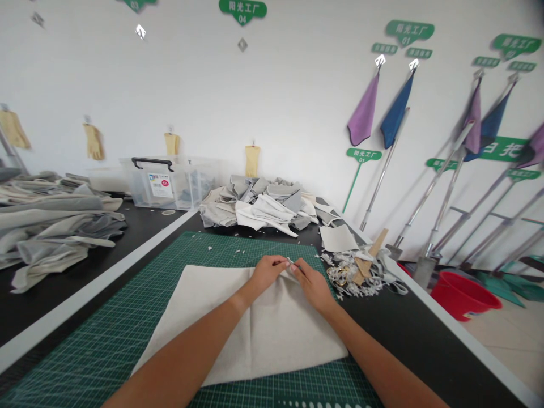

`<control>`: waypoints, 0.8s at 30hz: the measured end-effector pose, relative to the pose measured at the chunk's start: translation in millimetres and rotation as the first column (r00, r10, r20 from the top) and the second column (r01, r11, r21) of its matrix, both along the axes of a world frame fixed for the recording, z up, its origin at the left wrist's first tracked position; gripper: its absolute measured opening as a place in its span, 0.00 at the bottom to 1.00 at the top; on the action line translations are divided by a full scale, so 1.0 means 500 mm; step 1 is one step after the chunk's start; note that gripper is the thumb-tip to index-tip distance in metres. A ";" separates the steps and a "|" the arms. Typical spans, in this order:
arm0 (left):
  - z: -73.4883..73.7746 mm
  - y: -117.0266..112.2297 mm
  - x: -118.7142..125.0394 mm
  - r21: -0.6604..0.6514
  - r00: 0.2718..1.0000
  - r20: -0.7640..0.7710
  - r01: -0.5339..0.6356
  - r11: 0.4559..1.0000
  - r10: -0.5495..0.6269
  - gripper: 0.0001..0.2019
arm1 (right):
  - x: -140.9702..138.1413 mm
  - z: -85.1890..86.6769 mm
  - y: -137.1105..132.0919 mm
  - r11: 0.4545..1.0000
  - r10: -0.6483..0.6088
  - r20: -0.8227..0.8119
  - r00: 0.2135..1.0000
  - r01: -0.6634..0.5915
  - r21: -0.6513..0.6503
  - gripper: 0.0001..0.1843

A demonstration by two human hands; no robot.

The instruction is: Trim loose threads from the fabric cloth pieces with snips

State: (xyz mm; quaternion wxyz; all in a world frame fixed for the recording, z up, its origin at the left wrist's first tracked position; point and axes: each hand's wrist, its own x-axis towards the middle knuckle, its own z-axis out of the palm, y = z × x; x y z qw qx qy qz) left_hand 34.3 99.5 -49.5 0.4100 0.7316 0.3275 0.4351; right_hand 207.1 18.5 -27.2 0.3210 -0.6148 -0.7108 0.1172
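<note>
A large off-white piece of fabric [216,300] lies on a green cutting mat [140,300], with a crease running down its middle. My left hand [271,273] and my right hand [310,281] meet at its far edge, both with fingers closed in a pinch. Between them a bit of that edge is gathered and lifted. A small grey sliver shows at the fingertips, too small to name. Both forearms cover parts of the fabric.
Beyond the mat sits a heap of grey and white fabric [267,204]; another pile [55,221] lies left. A clear plastic box [165,184] stands at the back. Scraps [361,272] lie to the right, and a red bucket [463,294] stands off the table.
</note>
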 end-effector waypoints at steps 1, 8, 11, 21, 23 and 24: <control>0.000 0.000 0.000 0.003 1.000 0.001 0.002 1.000 -0.002 0.13 | 0.000 0.000 0.000 1.000 -0.003 0.001 1.000 0.003 -0.001 0.21; 0.004 -0.003 0.000 -0.010 1.000 0.014 0.016 1.000 -0.016 0.13 | 0.002 -0.007 0.004 1.000 -0.020 0.010 1.000 0.020 0.009 0.22; 0.005 -0.004 0.000 -0.013 1.000 0.005 0.009 1.000 -0.009 0.14 | 0.002 -0.009 0.006 0.999 -0.029 0.007 1.000 0.029 0.015 0.22; 0.007 -0.002 0.002 -0.012 0.999 0.044 0.025 1.000 -0.024 0.15 | -0.004 -0.001 0.001 0.999 -0.037 -0.057 0.998 0.037 0.009 0.21; 0.007 -0.003 0.002 -0.010 0.999 0.042 0.019 1.000 -0.018 0.15 | -0.005 -0.002 0.001 0.999 -0.050 -0.061 0.997 0.050 0.004 0.21; 0.007 -0.003 0.002 -0.008 0.999 0.040 0.013 1.000 -0.012 0.15 | -0.005 -0.002 0.002 0.998 -0.055 -0.061 0.997 0.055 0.002 0.21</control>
